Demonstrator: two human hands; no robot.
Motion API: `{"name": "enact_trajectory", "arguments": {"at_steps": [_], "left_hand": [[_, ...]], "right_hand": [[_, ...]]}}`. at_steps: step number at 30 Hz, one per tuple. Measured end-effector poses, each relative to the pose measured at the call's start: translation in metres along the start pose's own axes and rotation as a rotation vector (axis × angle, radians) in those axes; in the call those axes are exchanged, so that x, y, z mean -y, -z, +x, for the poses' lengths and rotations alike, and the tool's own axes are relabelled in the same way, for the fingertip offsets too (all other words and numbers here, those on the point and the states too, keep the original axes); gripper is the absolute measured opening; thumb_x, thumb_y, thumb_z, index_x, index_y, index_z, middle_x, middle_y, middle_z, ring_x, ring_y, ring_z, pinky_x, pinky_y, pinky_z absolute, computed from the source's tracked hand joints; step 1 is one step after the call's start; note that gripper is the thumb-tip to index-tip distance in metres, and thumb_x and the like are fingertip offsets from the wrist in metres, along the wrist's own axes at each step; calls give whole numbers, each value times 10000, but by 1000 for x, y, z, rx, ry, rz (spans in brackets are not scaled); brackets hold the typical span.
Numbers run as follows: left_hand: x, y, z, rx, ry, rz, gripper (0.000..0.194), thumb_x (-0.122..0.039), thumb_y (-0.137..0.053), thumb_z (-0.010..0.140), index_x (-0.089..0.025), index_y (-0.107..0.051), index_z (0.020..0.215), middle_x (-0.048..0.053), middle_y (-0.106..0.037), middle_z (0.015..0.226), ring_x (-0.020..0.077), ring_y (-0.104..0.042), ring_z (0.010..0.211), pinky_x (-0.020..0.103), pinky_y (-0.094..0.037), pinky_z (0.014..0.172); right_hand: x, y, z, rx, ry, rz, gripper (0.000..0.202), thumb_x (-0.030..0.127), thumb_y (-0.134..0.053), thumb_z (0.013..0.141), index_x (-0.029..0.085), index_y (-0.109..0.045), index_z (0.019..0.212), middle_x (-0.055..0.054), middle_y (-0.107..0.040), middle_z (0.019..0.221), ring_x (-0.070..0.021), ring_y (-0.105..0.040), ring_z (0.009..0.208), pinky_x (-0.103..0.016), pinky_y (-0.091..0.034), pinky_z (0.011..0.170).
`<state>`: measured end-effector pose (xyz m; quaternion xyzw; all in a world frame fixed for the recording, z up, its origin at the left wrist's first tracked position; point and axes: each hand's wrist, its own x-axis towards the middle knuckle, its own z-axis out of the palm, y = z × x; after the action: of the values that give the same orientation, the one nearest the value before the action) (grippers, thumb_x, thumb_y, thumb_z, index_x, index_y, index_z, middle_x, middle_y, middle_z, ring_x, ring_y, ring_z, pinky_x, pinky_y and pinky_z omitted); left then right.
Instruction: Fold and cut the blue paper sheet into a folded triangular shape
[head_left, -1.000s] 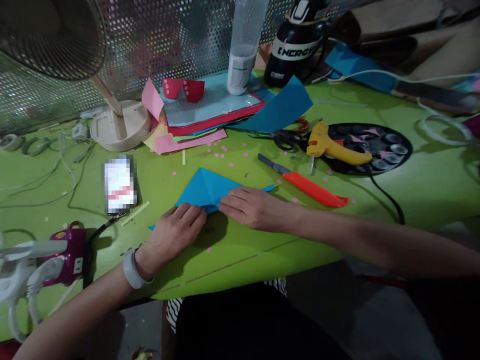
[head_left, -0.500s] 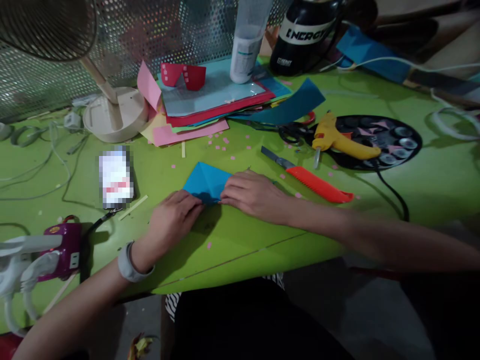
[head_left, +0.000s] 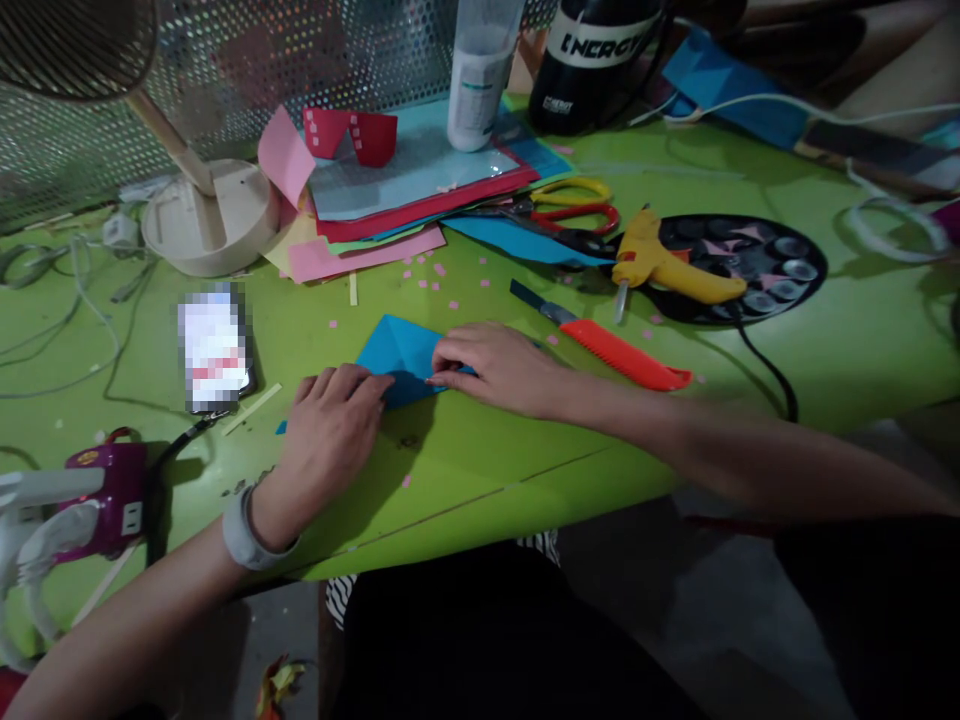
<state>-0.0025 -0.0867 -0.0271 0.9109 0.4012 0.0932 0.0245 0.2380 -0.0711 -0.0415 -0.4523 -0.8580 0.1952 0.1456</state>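
Observation:
A folded blue paper sheet [head_left: 399, 352] lies on the green table [head_left: 480, 470] in front of me. My left hand [head_left: 330, 432] rests flat on its near left part, fingers spread. My right hand [head_left: 495, 365] covers the paper's right side, with thumb and fingertips pinching the fold near the middle. Much of the paper is hidden under both hands. A grey band sits on my left wrist.
An orange-handled utility knife [head_left: 607, 348] lies just right of my right hand. Behind are a yellow glue gun [head_left: 664, 272] on a black tray, scissors [head_left: 570, 215], a stack of coloured paper [head_left: 405, 200], a fan base [head_left: 206, 215], and a phone [head_left: 214, 350].
The raised blue flap has been pressed flatter and the visible paper has shrunk. Both hands shifted a little along the fold. The loose blue sheet by the scissors dropped flat.

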Motion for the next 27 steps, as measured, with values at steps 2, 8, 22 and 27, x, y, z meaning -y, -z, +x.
{"name": "enact_trajectory", "arguments": {"at_steps": [2,8,22,27], "left_hand": [[-5,-8,-3,-30,-109,27,401,-100,-422,922,-145,-591,1283,161,-648,1265,282,-637,1110,455,-520,907],[-21,-24,-11,-44,-173,55,449,-214,-391,984,-52,-489,1391,218,-540,1409,316,-504,1330,569,-350,1126],[-29,-24,-15,39,-108,37,740,-580,-394,964,-69,-325,1495,245,-357,1536,345,-311,1448,552,-310,1154],[-27,-25,-15,16,-119,33,751,-589,-409,956,-86,-305,1503,232,-367,1537,346,-312,1448,549,-319,1152]], "right_hand": [[-2,-1,0,-10,19,12,176,326,-603,940,163,-645,888,-45,-642,867,-175,-547,805,-297,-344,704],[-4,2,1,-20,39,41,178,313,-602,935,154,-651,874,-49,-621,852,-168,-531,798,-291,-340,706],[-1,13,5,103,-135,31,222,365,-618,912,175,-633,797,-37,-646,815,-167,-529,758,-320,-304,719],[-12,29,2,181,-168,-45,311,380,-597,923,182,-588,683,-15,-625,706,-155,-523,686,-341,-294,732]]}}
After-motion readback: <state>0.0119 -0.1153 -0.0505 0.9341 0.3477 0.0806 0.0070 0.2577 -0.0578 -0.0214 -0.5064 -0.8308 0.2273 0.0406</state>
